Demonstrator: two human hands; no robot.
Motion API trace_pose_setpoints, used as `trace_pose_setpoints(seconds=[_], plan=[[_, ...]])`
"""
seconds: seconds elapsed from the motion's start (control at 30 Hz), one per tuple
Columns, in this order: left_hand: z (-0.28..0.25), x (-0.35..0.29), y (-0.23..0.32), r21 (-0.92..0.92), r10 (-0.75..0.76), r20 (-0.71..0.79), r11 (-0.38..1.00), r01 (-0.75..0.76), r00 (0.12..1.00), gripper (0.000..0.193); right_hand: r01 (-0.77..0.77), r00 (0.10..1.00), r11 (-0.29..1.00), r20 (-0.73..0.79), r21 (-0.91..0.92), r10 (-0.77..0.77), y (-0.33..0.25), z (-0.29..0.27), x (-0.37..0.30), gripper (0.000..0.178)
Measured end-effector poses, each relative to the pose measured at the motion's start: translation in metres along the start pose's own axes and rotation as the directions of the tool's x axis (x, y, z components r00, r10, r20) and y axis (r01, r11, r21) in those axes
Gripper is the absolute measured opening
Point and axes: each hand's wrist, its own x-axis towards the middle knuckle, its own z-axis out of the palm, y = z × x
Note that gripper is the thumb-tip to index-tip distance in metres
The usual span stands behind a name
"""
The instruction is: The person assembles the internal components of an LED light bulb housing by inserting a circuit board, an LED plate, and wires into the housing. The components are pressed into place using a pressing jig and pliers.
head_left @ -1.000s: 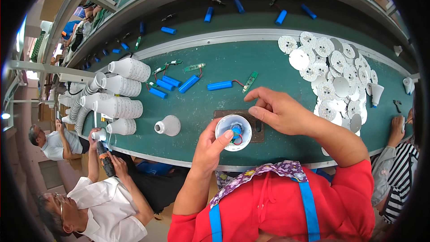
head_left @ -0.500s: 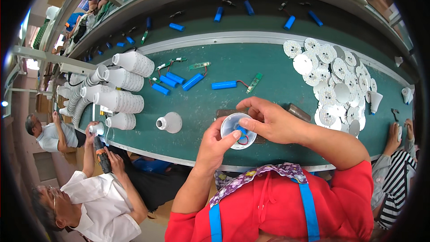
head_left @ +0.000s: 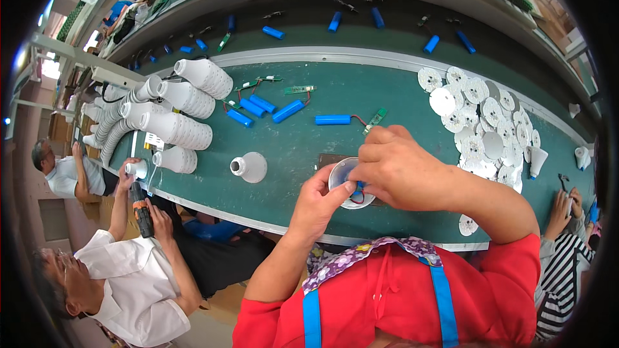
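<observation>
My left hand (head_left: 314, 205) is closed around the side of a white plastic bulb housing (head_left: 369, 202), whose wide mouth faces up. Inside it show part of a blue cylindrical battery (head_left: 359, 192) and a red wire. My right hand (head_left: 400, 171) reaches over the rim with its fingers pinched inside the mouth; they cover whatever they grip. Just beyond, a blue battery (head_left: 333, 120) wired to a small green circuit board (head_left: 376, 118) lies on the green bench. Another white bulb housing (head_left: 250, 167) stands alone to the left.
Stacked white housings (head_left: 174, 130) stand at left, near several batteries with boards (head_left: 288, 111). Round white LED boards (head_left: 493, 145) pile up at right. A dark belt (head_left: 303, 26) behind carries more batteries. At left, a co-worker holds a power drill (head_left: 142, 211); another person's hands (head_left: 560, 216) are at far right.
My right hand has turned over and lowered its fingers into the housing, hiding more of its inside. My left hand keeps its hold. The whole view has shifted slightly.
</observation>
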Motion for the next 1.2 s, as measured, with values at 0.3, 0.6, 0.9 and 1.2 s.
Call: trace_pose_setpoints(seconds=[0.3,0.6,0.9,1.2], plan=[[-0.004,0.000,-0.002,0.043,0.044,0.007,0.998,-0.044,0.999,0.034,-0.061,0.981,0.943,-0.154,0.327,0.117,0.006,0.008,-0.004,0.041],[-0.005,0.001,-0.008,0.084,0.033,-0.021,0.996,-0.031,0.999,0.033,-0.644,0.729,0.127,0.555,0.755,0.401,-0.009,0.015,-0.002,0.047],[-0.003,-0.001,-0.010,0.187,0.108,-0.019,0.977,-0.103,0.994,0.037,-0.396,0.819,-0.042,0.373,0.917,0.436,-0.018,0.028,-0.001,0.038],[-0.006,0.001,-0.012,0.249,0.141,0.012,0.958,-0.140,0.990,0.037,-0.349,0.805,-0.149,0.377,0.925,0.457,-0.020,0.030,-0.002,0.035]])
